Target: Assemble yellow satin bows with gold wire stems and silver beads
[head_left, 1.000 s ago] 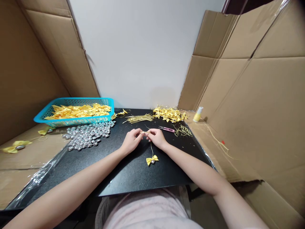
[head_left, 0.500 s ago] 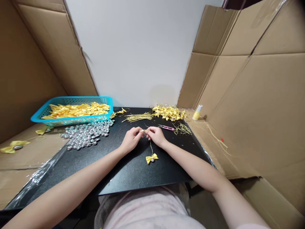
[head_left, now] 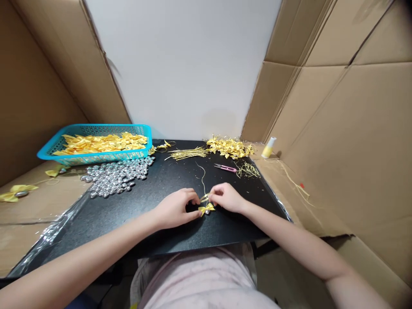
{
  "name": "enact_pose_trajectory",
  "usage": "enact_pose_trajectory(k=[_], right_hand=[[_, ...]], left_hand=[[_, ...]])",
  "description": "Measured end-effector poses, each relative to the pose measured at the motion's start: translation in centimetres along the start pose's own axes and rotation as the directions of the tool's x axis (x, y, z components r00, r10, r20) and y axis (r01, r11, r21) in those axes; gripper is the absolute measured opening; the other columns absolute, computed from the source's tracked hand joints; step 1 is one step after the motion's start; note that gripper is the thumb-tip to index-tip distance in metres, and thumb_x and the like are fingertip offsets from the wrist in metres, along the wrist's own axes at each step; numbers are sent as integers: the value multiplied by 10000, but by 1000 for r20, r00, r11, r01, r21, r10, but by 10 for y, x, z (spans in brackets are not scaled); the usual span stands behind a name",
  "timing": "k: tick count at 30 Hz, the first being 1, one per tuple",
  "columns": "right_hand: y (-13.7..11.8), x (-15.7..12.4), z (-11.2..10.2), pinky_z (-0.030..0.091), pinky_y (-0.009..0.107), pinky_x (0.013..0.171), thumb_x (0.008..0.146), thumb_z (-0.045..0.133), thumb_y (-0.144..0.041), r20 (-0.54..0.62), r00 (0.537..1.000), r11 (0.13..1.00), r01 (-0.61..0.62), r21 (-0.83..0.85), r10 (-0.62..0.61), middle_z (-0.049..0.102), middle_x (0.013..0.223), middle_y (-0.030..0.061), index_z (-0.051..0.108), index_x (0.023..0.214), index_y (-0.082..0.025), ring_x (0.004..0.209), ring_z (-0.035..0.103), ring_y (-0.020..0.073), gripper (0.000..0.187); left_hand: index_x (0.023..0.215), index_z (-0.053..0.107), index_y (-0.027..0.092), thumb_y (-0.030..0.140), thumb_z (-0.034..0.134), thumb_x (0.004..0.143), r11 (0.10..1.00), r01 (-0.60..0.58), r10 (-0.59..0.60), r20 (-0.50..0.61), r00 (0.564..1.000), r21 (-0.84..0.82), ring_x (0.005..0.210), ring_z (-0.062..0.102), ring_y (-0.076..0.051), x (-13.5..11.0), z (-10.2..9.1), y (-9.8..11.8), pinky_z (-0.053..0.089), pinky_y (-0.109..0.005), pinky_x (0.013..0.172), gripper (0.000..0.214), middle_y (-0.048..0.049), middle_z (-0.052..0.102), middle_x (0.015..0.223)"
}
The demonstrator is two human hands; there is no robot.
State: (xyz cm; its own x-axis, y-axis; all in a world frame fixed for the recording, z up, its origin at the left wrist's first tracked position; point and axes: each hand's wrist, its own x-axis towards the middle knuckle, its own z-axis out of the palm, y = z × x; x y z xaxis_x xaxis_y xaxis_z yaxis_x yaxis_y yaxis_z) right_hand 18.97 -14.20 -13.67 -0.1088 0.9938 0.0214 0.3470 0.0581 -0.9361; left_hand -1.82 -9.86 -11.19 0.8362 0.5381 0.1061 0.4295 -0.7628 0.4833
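A yellow ribbon bow (head_left: 206, 208) with a silver bead lies on the black table, and a thin pale cord (head_left: 203, 178) runs up from it. My left hand (head_left: 178, 208) is at the bow's left side. Its thumb touches the bow's edge, while its curled fingers are apart from the thumb, close to a short bent gold tie (head_left: 204, 197). My right hand (head_left: 227, 197) pinches the right end of this tie, just above the bow. The tie crosses the cord; whether it is wrapped around it I cannot tell.
A blue basket (head_left: 96, 161) of yellow ribbon pieces stands back left, with silver beads (head_left: 116, 176) before it. Gold ties (head_left: 188, 153), finished-looking bows (head_left: 228, 147), pink thread snips (head_left: 225, 168) and clippings (head_left: 248, 170) lie behind my hands. A thread spool (head_left: 268, 148) stands right, beside cardboard walls.
Both hands have come nearer to me, down to the bow, carrying the gold tie. My left thumb and fingers have spread apart. The cord's far end now lies across the table.
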Motion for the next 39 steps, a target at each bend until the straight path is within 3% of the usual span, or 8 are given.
enact_pose_trajectory(k=[4,10,15,22,26,31,35,39], right_hand=[[5,-28,7,346,204,475,739,575,-181,16,1000,996,-14,-85,16,595,525,-9,662,632,-142,482,482,93,144],[7,-27,9,309,203,469,765,578,-170,-25,1000,986,-10,-166,6,575,522,-11,693,672,-137,487,458,92,151],[5,-29,7,370,203,527,755,598,-130,-68,978,953,175,-248,-197,621,708,18,656,636,-154,608,522,103,134],[-2,-22,5,435,193,520,804,568,-155,-105,959,953,240,-183,-262,688,901,70,659,676,-160,750,625,139,157],[-11,-6,-1,479,230,585,839,558,-189,-148,890,883,383,-271,-431,685,809,62,666,707,-162,700,623,139,173],[-10,15,-4,503,263,650,856,532,-191,-135,803,779,500,-378,-581,689,799,71,658,712,-166,712,632,152,193],[-1,19,2,518,286,711,863,526,-195,-173,788,778,499,-381,-590,694,818,74,657,711,-175,752,649,162,201],[2,18,5,520,299,736,865,531,-210,-204,774,776,500,-385,-600,689,830,76,653,714,-177,777,650,169,197]], left_hand=[[863,643,205,345,580,823,999,18,-15,-62,998,50,826,595,-216,-5,17,6,428,-292,699,158,-54,634,853],[769,616,203,260,576,800,998,66,-68,-91,994,-22,776,578,-195,-1,25,7,421,-276,661,77,-42,608,809],[716,607,200,291,615,757,977,131,-140,-42,989,-171,630,558,-163,4,19,7,392,-256,565,100,-12,625,695],[726,535,190,374,667,731,740,170,-216,10,976,-651,594,596,-138,13,21,1,439,-240,566,227,11,625,627],[774,566,172,418,745,646,639,153,-261,-26,965,-754,603,598,-131,28,12,-8,465,-250,590,330,2,639,660],[740,618,149,479,689,709,770,142,-246,-85,966,-622,566,556,-125,39,1,-20,447,-248,561,339,-21,645,644],[781,663,154,461,666,741,886,35,-167,-248,954,-463,574,540,-128,37,6,-22,437,-240,558,310,-24,658,674],[809,690,162,455,698,717,904,30,-188,-333,924,-427,567,539,-130,33,16,-18,435,-235,550,308,-18,669,679]])
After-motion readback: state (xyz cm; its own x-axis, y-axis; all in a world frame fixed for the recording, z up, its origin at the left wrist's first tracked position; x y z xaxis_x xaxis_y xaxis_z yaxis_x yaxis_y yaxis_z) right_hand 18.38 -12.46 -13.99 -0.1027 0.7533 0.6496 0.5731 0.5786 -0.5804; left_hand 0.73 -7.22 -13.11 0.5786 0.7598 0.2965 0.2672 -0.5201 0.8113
